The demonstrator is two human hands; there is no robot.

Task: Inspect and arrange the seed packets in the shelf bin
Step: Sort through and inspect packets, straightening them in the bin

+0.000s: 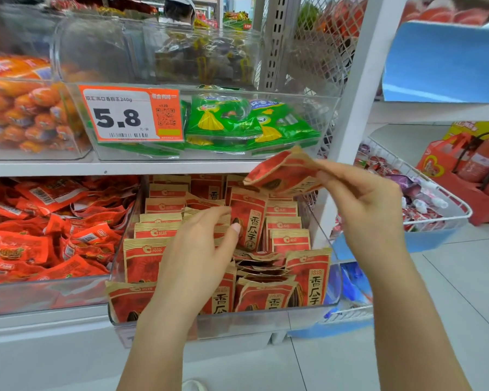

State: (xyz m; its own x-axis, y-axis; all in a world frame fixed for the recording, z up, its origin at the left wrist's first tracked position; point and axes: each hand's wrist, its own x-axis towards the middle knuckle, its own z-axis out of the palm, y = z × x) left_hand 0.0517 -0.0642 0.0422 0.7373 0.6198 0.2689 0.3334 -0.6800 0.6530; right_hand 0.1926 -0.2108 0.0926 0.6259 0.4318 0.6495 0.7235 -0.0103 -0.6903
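A clear plastic shelf bin (266, 320) on the lower shelf holds several red and tan seed packets in rows. My left hand (198, 255) reaches into the bin's middle, its fingers and thumb touching an upright seed packet (250, 218) that leans against the rows; I cannot tell whether it grips the packet. My right hand (370, 204) is raised above the bin's right side and pinches one bent seed packet (285, 172) by its edge, lifted clear of the others.
A bin of green packets (237, 122) with an orange price tag (130, 114) sits on the shelf above. Red snack packs (51, 230) fill the bin to the left. A white upright post (350, 122) and a wire basket (424, 198) stand to the right.
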